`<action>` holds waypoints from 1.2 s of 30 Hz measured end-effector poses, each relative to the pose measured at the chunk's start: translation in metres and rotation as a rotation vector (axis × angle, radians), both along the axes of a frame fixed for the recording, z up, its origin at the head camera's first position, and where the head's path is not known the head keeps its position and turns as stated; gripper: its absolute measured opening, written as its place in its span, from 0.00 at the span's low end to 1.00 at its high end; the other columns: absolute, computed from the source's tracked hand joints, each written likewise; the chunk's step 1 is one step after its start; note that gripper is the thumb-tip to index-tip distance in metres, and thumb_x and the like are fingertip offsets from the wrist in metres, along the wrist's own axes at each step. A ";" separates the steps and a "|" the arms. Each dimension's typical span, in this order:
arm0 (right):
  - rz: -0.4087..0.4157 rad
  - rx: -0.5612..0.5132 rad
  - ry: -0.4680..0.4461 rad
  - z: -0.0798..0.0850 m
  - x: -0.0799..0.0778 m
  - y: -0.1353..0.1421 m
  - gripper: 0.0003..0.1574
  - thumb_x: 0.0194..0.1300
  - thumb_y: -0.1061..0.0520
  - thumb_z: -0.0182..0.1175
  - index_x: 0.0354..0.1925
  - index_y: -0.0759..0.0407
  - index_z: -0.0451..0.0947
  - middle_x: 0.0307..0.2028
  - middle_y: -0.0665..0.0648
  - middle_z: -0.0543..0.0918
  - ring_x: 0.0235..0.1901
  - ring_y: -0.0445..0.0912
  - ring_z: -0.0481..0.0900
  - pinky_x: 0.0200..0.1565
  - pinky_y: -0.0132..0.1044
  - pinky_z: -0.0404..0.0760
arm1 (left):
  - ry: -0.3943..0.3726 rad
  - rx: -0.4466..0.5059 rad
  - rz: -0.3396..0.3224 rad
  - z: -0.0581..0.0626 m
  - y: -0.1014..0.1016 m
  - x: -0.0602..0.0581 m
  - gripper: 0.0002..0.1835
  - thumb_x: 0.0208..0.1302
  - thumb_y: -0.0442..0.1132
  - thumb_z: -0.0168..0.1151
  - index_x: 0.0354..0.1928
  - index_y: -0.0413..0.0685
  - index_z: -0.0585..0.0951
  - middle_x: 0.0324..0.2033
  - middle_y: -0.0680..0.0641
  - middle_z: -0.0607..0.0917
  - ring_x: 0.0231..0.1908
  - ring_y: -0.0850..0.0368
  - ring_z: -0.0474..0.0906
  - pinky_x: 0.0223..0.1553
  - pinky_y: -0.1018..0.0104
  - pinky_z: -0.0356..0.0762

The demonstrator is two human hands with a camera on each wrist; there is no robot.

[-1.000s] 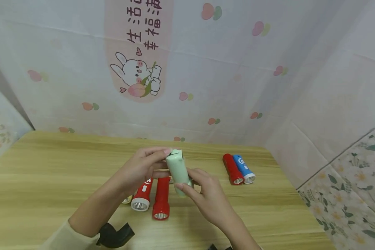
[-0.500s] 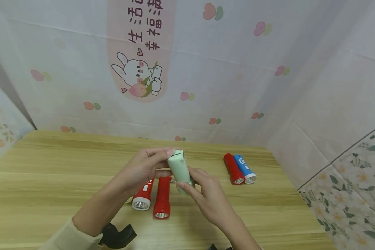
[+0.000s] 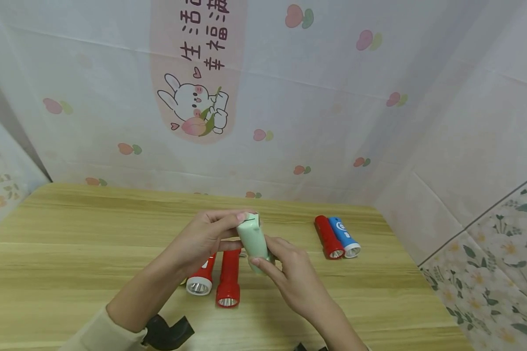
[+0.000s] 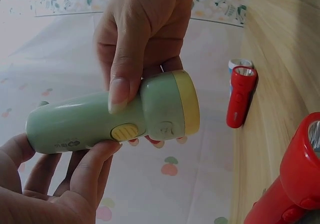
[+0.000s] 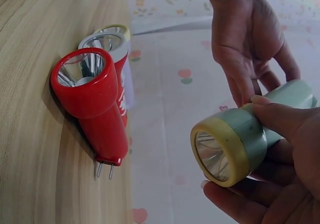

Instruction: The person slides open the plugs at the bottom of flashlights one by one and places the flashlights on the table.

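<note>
A light green flashlight [image 3: 252, 239] is held above the table between both hands. Its yellow lens ring [image 5: 240, 149] and clear lens show in the right wrist view, its yellow switch [image 4: 124, 131] in the left wrist view. My right hand [image 3: 294, 273] grips the body near the lens end, thumb on top and fingers underneath. At the tail end, my left hand [image 3: 202, 239] pinches the flashlight between thumb and fingers. Below the hands, a plain red flashlight [image 3: 228, 282] and a red one with a white rim [image 3: 199, 280] lie on the table.
Toward the right back, a red flashlight [image 3: 329, 237] and a blue one [image 3: 344, 236] lie side by side. Another flashlight with a yellow rim [image 5: 117, 29] is mostly hidden behind the left arm in the head view. Printed cloth [image 3: 290, 97] hangs behind the wooden table [image 3: 92, 234].
The green flashlight's tail end has dipped slightly, the left hand moving with it. Both hands keep their hold, and the other flashlights lie as before.
</note>
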State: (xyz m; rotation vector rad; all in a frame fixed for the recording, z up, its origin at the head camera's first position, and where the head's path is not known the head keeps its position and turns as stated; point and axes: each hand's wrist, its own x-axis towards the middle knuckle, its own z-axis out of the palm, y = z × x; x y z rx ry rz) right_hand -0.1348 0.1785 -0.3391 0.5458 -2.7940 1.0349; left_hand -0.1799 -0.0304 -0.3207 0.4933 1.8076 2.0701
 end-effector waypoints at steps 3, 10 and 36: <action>0.005 0.002 0.005 0.000 0.000 0.000 0.29 0.70 0.40 0.61 0.63 0.50 0.79 0.49 0.49 0.87 0.44 0.40 0.83 0.49 0.44 0.87 | -0.007 -0.003 0.003 0.000 0.000 0.000 0.22 0.77 0.43 0.54 0.64 0.36 0.78 0.62 0.37 0.80 0.59 0.46 0.83 0.59 0.51 0.82; 0.010 0.016 0.005 -0.001 0.001 0.001 0.28 0.70 0.41 0.62 0.63 0.51 0.79 0.49 0.48 0.87 0.44 0.39 0.83 0.49 0.41 0.87 | -0.008 -0.010 0.007 0.001 0.000 0.001 0.21 0.76 0.43 0.56 0.63 0.36 0.79 0.61 0.38 0.81 0.57 0.46 0.83 0.59 0.50 0.82; 0.006 0.052 -0.013 0.003 0.005 -0.001 0.28 0.68 0.46 0.65 0.63 0.50 0.79 0.50 0.48 0.86 0.45 0.41 0.84 0.51 0.40 0.88 | -0.013 -0.029 0.010 0.001 0.000 0.002 0.21 0.74 0.44 0.59 0.60 0.37 0.81 0.58 0.40 0.83 0.56 0.48 0.84 0.57 0.51 0.84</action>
